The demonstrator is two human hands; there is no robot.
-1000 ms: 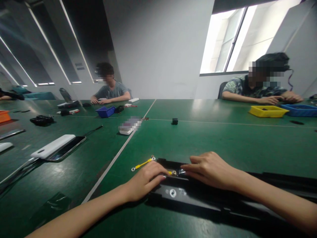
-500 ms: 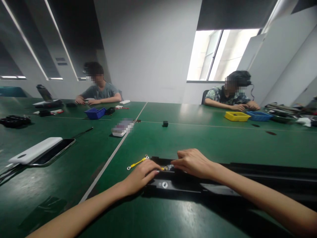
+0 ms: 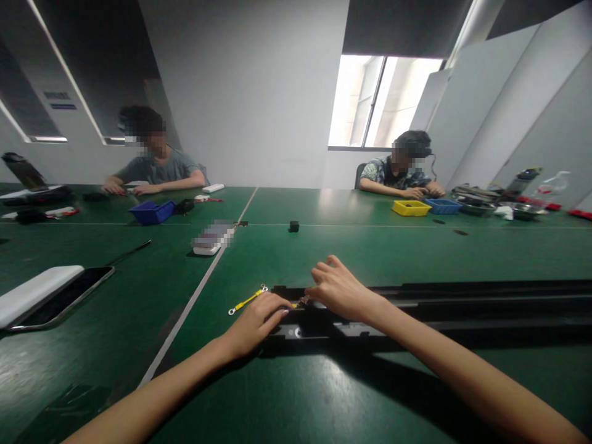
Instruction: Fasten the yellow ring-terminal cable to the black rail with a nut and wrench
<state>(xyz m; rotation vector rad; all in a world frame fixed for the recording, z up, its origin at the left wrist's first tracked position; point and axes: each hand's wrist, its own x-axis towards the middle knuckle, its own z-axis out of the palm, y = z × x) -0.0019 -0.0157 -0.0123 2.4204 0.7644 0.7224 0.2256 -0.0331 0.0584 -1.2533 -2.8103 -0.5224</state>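
A long black metal channel [image 3: 444, 311] lies across the table in front of me, its near end under my hands. My left hand [image 3: 259, 320] is closed at that end, its fingers on a short yellow wire [image 3: 295, 306], most of which they hide. The fingers of my right hand [image 3: 340, 288] are curled, thumb and index finger pinched close to the wire's end, inside the channel. What sits in that pinch is too small and blurred to name. Left of the channel a second yellow wire [image 3: 247, 300] with metal ring terminals lies on the table.
A small black cube [image 3: 294, 226] stands ahead on the green table [image 3: 370, 246]. On the left are a white power bank [image 3: 37, 290], a phone [image 3: 69, 299] and a blue tray [image 3: 152, 212]. Two people sit across; a yellow tray [image 3: 411, 208] is near the right one.
My view has turned to the right, so things sit further left. My right hand has lifted slightly and tilted, fingers still near the wire's end. My left hand stays at the channel's end.
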